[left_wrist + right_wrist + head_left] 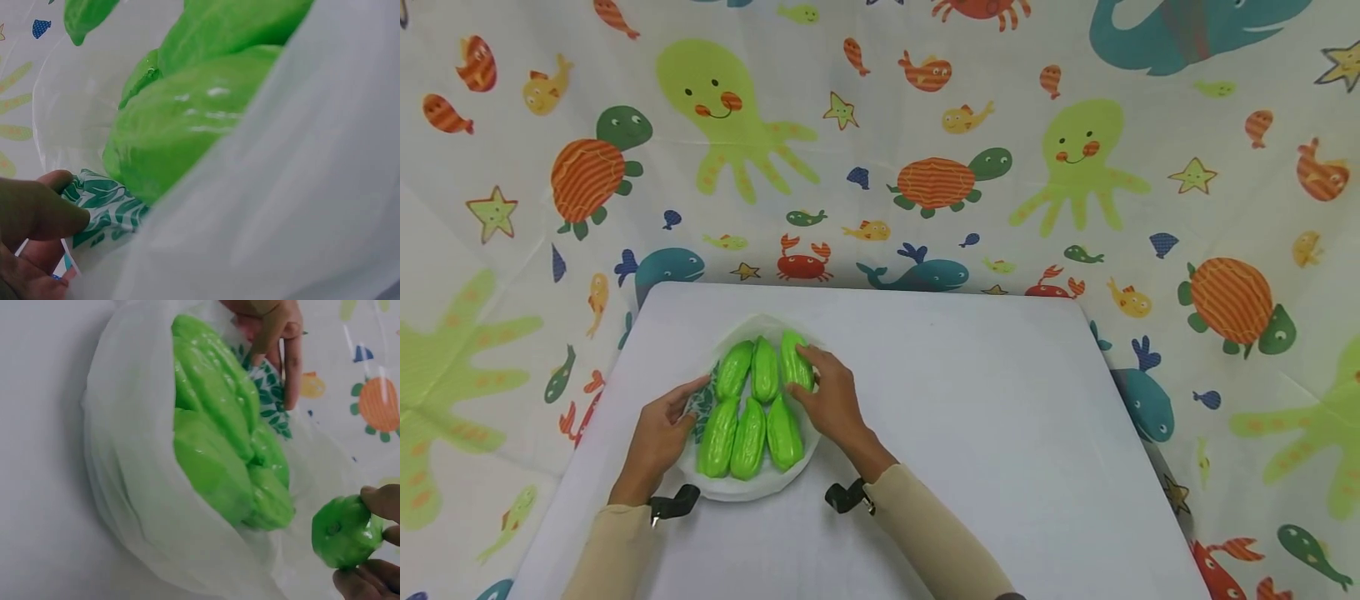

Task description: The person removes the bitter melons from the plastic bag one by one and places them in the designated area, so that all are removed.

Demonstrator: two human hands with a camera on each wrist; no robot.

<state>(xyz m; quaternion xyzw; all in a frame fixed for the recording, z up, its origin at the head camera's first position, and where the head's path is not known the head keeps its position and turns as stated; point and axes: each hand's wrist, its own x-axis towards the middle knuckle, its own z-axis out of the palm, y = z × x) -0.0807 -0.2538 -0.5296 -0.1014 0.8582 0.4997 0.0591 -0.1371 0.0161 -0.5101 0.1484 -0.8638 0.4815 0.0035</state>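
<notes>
Six glossy, bright green, ridged gourd-like vegetables, one of them this front gourd (pixel 718 437), lie in two rows within a round, white, translucent plastic bag (pixel 745 492) with its mouth spread wide. My right hand (pixel 835 398) holds the gourd at the back right (pixel 795 360), thumb and fingers on its sides; in the right wrist view this held gourd (pixel 345 531) is apart from the others. At the bag's left side, my left hand (pixel 658 433) pinches a green leaf-printed edge (pixel 106 200) between thumb and fingers.
The bag stands on the left part of a white table (pixel 970 433). Behind and around the table hangs a sea-animal printed curtain (pixel 865 125). Each wrist wears a black camera mount, such as the right one (pixel 846 496).
</notes>
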